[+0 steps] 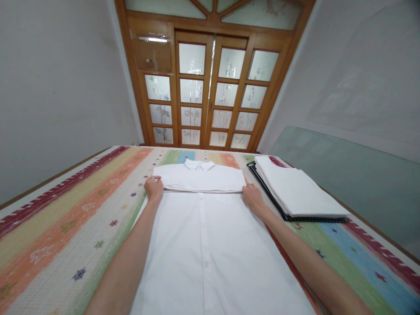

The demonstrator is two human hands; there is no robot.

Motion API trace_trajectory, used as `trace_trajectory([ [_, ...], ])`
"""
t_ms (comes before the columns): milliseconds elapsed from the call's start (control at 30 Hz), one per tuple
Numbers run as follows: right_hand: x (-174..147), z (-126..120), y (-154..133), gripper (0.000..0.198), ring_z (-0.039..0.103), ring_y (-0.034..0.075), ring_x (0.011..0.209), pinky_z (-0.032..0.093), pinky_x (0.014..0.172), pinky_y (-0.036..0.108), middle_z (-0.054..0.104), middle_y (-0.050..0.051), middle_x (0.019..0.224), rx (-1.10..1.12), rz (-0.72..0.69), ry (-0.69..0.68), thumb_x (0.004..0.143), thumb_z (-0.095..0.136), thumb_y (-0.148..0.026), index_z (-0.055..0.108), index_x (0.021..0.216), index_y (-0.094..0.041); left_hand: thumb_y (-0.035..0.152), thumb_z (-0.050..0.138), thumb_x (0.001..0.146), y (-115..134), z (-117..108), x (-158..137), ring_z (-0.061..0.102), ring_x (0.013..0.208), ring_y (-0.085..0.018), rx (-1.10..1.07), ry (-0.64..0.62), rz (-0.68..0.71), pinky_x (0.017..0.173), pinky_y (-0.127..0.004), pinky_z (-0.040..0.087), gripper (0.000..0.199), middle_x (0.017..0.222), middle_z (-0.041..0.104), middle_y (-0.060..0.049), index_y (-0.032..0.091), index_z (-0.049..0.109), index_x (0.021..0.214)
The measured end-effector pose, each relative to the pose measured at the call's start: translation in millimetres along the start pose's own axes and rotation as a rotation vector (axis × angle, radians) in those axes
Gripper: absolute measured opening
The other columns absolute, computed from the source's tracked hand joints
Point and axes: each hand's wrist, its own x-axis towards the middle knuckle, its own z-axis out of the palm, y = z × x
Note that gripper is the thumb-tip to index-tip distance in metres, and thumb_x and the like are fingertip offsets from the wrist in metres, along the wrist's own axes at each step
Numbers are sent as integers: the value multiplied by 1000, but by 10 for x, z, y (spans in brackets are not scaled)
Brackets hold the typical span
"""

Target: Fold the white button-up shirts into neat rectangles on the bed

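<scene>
A white button-up shirt lies front side up before me, its collar at the far end and its button strip running toward me. Across the chest, just below the collar, rests a flat white band of layered cloth that looks like folded sleeves. My left hand is closed on the left end of this band, thumb and fingers pinching the cloth. At the opposite end my right hand grips the band's corner, its fingertips partly hidden. The shirt's near end runs out of view between my forearms.
Beneath the shirt spreads a striped, patterned cloth. To the right, folded white garments lie on a black item with white edging. A pale green panel stands along the right wall. Wooden doors with glass panes close the far side.
</scene>
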Motion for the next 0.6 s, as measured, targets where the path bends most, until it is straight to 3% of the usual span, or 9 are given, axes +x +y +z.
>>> trace_trajectory([
  [67,-82,31,-17,34,59,30,115,45,95,38,65,25,114,-15,-28,26,88,40,-6,69,106,-6,10,51,73,2,1,-5,63,96,-25,23,-5,24,97,-38,45,18,90,68,-9,19,66,71],
  [167,-225,88,-18,43,42,30,135,35,108,40,50,27,139,-7,-90,96,90,40,-14,58,126,1,9,50,73,1,4,-11,61,97,-25,42,-11,59,98,-39,43,18,88,65,-9,19,64,70],
  [267,-323,128,6,50,34,29,140,31,111,42,42,25,147,61,-87,66,94,35,-21,49,136,1,8,49,73,-3,8,-14,60,98,-25,48,-6,75,100,-40,42,18,87,63,-9,19,62,69],
  [467,-345,104,88,58,34,31,140,34,108,44,47,26,142,74,39,-19,98,29,-35,45,138,4,7,49,73,-3,2,-24,58,99,-25,72,-5,64,99,-40,41,18,87,62,-7,20,60,69],
  [600,-346,-20,113,50,47,33,130,39,103,43,64,26,121,54,46,-79,96,33,-32,64,119,-1,6,48,76,42,-43,-79,58,98,-24,155,-4,64,95,-39,44,20,96,60,-9,19,63,75],
])
